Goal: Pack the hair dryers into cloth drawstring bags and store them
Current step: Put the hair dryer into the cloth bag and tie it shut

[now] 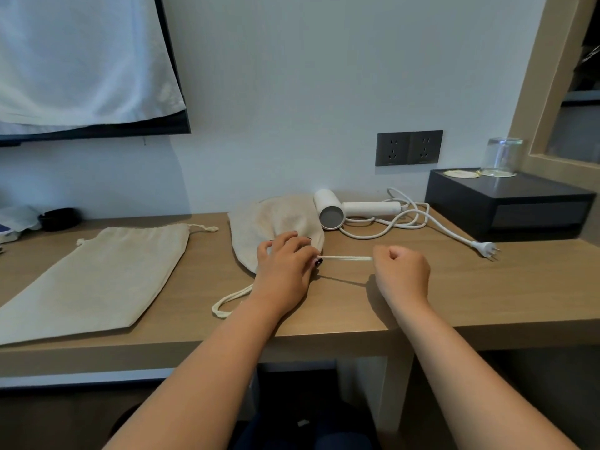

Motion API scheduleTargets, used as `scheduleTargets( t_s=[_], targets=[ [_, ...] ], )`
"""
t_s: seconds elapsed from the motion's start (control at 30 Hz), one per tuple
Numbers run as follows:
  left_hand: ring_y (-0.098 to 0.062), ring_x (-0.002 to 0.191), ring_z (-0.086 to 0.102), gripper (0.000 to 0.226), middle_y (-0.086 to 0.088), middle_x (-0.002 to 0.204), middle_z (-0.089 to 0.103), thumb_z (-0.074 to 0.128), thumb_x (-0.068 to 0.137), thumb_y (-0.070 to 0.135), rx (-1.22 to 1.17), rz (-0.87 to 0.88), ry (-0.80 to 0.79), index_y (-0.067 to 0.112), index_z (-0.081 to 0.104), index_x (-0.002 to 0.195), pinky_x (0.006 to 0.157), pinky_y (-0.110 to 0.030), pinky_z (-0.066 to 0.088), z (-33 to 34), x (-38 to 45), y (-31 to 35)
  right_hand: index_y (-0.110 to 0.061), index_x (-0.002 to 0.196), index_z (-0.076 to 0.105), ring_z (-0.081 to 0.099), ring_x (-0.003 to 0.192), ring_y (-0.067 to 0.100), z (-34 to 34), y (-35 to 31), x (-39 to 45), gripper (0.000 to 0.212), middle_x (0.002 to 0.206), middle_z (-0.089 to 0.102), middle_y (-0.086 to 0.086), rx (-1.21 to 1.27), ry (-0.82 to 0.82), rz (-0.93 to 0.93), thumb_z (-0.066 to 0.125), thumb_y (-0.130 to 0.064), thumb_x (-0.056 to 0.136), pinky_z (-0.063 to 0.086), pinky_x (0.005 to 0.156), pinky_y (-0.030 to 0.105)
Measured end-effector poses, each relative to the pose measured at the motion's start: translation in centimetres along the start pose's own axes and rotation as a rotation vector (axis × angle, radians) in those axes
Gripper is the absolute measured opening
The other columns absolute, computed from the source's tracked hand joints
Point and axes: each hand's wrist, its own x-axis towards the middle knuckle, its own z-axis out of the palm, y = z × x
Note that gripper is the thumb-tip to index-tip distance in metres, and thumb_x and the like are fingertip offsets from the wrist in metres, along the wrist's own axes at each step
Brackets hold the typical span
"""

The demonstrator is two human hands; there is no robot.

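Note:
A bulging beige cloth bag (276, 222) lies in the middle of the wooden desk (454, 287). My left hand (285, 261) grips its gathered mouth. My right hand (401, 267) is fisted round the drawstring (347, 258), which runs taut between the two hands. The bag's other cord loop (227, 302) lies slack near the desk's front. A white hair dryer (344, 211) lies behind the bag by the wall, its cable (406, 222) coiled and its plug (485, 247) to the right. An empty flat bag (97, 274) lies at the left.
A black box (509, 206) with an upturned glass (501, 155) stands at the back right. Two wall sockets (409, 147) are above the dryer. A dark round object (60, 219) and packets sit at the far left. A white towel (81, 60) hangs over a dark screen.

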Motion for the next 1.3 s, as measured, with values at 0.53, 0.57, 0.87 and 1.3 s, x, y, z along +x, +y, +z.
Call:
scheduleTargets(
  t_s=[0.53,0.57,0.87,1.3],
  targets=[
    [-0.026,0.128,0.047,0.031,0.002,0.120,0.068,0.067,0.086,0.013,-0.064,0.017,-0.017,0.023,0.072,0.114,0.096,-0.039,0.026,-0.4,-0.5,-0.2,-0.021,0.079,0.048,0.051,0.071,0.018,3.4,-1.0,-1.7,0.024,0.077,0.051,-0.004,-0.492,-0.302,-0.609,0.040,-0.027,0.100,0.039,0.059,0.031],
    [-0.026,0.127,0.048,0.030,0.003,0.120,0.068,0.067,0.086,0.014,-0.041,0.020,-0.018,0.024,0.072,0.114,0.096,-0.040,0.027,-0.4,-0.4,-0.1,-0.022,0.072,0.050,0.050,0.063,0.017,3.2,-0.9,-1.8,0.029,0.068,0.051,-0.005,-0.500,-0.228,-0.644,0.042,-0.030,0.099,0.034,0.051,0.028],
    [-0.027,0.117,0.055,0.027,0.006,0.109,0.071,0.073,0.081,0.012,-0.008,0.067,0.034,0.029,0.073,0.103,0.090,-0.045,0.034,-0.5,-0.2,-0.2,-0.014,0.041,0.046,0.035,0.042,0.019,1.9,-0.5,-1.7,0.040,0.040,0.035,-0.001,-0.053,-0.068,-0.671,0.052,-0.026,0.079,0.028,0.045,0.031],
    [-0.025,0.114,0.053,0.025,0.001,0.110,0.066,0.072,0.078,0.016,-0.093,0.043,0.084,0.021,0.073,0.102,0.087,-0.036,0.030,0.2,-0.5,-0.6,-0.011,0.106,0.061,0.049,0.103,0.021,2.9,-0.6,-1.3,0.020,0.108,0.055,0.003,-0.541,-0.171,-0.501,0.046,-0.018,0.095,0.044,0.087,0.037]
  ],
)
